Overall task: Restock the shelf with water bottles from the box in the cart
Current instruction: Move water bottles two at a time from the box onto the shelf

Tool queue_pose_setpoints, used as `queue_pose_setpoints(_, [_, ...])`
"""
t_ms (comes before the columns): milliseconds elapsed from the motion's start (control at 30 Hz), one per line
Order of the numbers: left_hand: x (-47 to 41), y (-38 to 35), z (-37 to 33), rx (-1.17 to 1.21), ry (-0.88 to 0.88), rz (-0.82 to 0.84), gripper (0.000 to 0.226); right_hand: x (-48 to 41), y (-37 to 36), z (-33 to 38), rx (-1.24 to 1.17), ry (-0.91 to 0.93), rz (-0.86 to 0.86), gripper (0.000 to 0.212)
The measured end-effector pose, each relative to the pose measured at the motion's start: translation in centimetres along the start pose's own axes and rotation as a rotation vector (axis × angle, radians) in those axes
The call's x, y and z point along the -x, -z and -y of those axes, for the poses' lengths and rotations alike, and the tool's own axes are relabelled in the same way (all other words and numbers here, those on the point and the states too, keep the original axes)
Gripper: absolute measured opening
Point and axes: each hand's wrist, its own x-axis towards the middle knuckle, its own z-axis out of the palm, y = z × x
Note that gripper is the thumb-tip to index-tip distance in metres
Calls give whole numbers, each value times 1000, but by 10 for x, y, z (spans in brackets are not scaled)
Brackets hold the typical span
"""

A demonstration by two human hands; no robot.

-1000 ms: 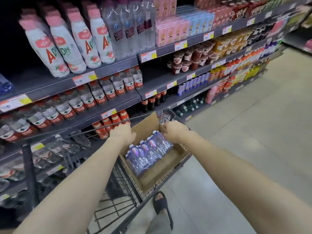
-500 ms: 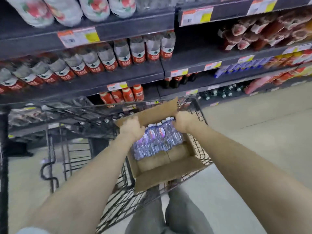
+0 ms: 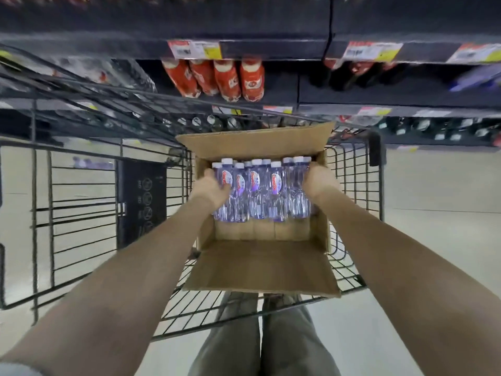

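Observation:
An open cardboard box (image 3: 260,267) sits in the black wire cart (image 3: 81,202). Several clear water bottles (image 3: 260,188) with white caps and red-purple labels fill its far half. My left hand (image 3: 210,189) reaches into the box and its fingers curl round the leftmost bottle (image 3: 226,176). My right hand (image 3: 320,180) wraps the rightmost bottles at the box's right wall. The dark shelf (image 3: 271,47) with price tags runs across the top of the view.
Red-labelled bottles (image 3: 225,77) stand on a low shelf behind the cart, dark bottles (image 3: 360,74) to their right. More bottles sit on the lowest shelf. My legs (image 3: 260,337) are below the cart. Pale floor lies to the right.
The view has tilted down and closer to the box. Both hands have slid from the box's edges onto the outer bottles of the pack.

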Motion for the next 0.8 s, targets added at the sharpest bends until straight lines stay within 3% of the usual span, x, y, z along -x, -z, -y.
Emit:
queue_pose_setpoints(100, [-21, -11, 4, -29, 2, 15, 64, -18, -20, -6, 10, -33, 74, 30])
queue_pose_setpoints(267, [-41, -25, 5, -71, -17, -6, 92, -41, -50, -10, -121, -142, 92, 54])
queue_pose_setpoints(433, [-45, -35, 4, 111, -5, -109, 84, -45, -64, 0, -238, -194, 21, 87])
queue_pose_setpoints(667, [-23, -44, 4, 513, 58, -160, 78, -28, -64, 4, -459, -220, -36, 72])
queue_pose_setpoints(800, [-15, -41, 11, 588, -49, -135, 76, -8, -57, 7, -532, -143, -84, 61])
